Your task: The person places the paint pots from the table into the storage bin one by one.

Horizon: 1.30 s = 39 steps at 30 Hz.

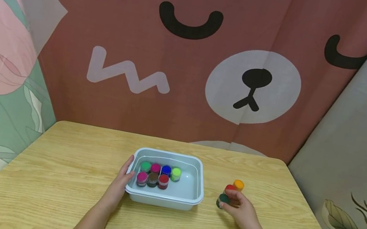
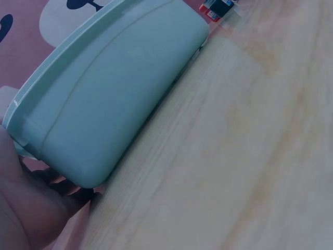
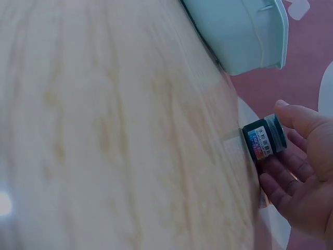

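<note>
A pale blue plastic tray (image 1: 185, 206) stands on the table with several small paint jars in two rows, among them a lime one (image 1: 175, 174) and a brown one (image 1: 152, 180). My left hand (image 1: 117, 185) holds the tray's left end, thumb at the rim and fingers along the outer wall. To the right of the tray, my right hand (image 1: 245, 214) grips a dark green paint jar (image 3: 261, 139) between thumb and fingers; the jar is upright, close to the tabletop. Just behind it are a red jar (image 1: 229, 188), partly hidden by the fingers, and an orange jar (image 1: 238, 185).
The wooden table (image 1: 63, 191) reaches back to a curtain (image 1: 125, 108) printed with a bear's face. Patterned cloth hangs on the left and right sides. Jars fill the tray's left part, while its right part shows bare floor.
</note>
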{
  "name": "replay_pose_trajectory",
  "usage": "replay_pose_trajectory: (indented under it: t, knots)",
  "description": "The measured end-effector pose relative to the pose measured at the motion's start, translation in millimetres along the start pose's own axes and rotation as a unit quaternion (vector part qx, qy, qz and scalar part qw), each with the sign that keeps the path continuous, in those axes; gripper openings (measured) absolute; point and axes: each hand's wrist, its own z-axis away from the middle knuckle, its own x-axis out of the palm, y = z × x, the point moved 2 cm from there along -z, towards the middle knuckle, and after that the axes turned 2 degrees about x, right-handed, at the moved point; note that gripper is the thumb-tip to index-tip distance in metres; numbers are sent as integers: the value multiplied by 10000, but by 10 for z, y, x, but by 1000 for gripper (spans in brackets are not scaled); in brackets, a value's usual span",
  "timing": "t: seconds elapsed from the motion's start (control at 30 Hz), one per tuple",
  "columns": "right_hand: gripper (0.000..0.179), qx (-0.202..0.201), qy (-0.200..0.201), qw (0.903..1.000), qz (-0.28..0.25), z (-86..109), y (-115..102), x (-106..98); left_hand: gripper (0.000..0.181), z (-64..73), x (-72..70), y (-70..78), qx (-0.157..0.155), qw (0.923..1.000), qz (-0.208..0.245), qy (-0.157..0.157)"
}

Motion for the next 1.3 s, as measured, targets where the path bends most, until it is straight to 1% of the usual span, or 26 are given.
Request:
replay_pose_trajectory:
  t: [0.3, 0.63, 0.87, 1.1, 1.3]
  knots:
    - [47, 66, 27, 10000, -18, -26, 73, 39, 58, 2, 0, 5, -28, 10000, 48, 8]
    - [49, 160, 141, 9996, 196, -24, 58, 63, 58, 4, 1, 4, -28, 10000, 49, 13]
    - [45, 283, 223, 9991, 229, -22, 49, 65, 58, 16, 1, 20, -60, 10000, -16, 16]
    - [43, 209, 311, 9989, 290, -12, 32, 55, 58, 14, 0, 29, -48, 10000, -36, 26]
    - [45, 165, 319, 9991, 226, 4, -15, 39, 58, 9, 3, 32, -43, 10000, -11, 25]
